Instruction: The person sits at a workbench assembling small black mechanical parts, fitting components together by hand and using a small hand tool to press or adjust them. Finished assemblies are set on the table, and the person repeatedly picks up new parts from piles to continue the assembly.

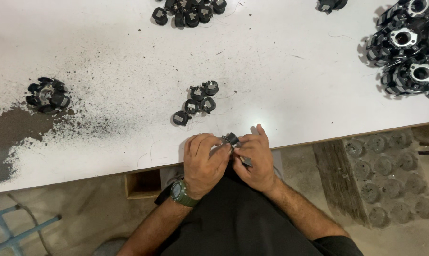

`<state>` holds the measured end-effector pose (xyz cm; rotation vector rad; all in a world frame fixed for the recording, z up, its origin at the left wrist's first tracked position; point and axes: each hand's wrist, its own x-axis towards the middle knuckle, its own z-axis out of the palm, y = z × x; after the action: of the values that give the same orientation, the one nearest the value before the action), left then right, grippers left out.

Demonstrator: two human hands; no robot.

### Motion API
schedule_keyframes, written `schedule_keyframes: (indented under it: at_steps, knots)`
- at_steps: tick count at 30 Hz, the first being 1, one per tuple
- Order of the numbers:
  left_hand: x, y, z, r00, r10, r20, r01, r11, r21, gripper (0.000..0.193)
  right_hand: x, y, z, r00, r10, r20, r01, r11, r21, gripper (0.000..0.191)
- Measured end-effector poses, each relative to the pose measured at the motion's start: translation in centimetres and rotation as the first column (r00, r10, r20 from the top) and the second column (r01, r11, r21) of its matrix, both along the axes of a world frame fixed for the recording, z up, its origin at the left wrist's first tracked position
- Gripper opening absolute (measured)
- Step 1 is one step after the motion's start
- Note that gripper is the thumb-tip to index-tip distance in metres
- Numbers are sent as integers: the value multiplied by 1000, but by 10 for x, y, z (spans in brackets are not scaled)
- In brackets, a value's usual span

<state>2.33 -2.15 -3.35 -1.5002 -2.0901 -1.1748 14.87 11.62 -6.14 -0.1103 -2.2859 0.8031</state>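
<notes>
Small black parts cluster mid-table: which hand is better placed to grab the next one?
Left, probably. The cluster lies up and left of both hands, nearer the left hand. The right hand also seems to pinch a thin metal tool beside the shared black part.

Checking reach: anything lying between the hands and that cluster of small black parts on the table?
Nothing visible. The left hand and right hand pinch one small black part at the table edge; bare white surface separates them from the cluster.
</notes>
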Motion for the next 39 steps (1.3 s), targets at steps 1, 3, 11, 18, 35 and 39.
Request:
schedule_keyframes:
  at_steps: [1, 3, 11, 18, 35, 39]
  knots:
    - [1, 1, 0, 1000, 14, 9, -14, 1000, 6, 12, 0, 0, 0, 1000, -1, -3, 1, 1000, 2, 31]
    - [1, 1, 1, 1000, 21, 21, -21, 1000, -2, 12, -1, 0, 1, 1000, 1, -9, -1, 1000, 4, 30]
    - [0, 2, -1, 999, 40, 15, -40, 999, -7, 13, 0, -1, 1, 1000, 3, -1, -3, 1000, -2, 31]
    - [-2, -1, 2, 987, 46, 156, -30, 994, -106, 15, 1, -2, -6, 1000, -22, -14, 22, 1000, 15, 30]
    - [-4, 0, 2, 966, 5, 258, 32, 990, -139, 14, 0, -3, 3, 999, 34, -21, -33, 998, 46, 36]
    - [-5, 0, 2, 965, 10, 261, 30, 989, -146, 12, -2, -4, 5, 999, 34, 17, -35, 997, 70, 35]
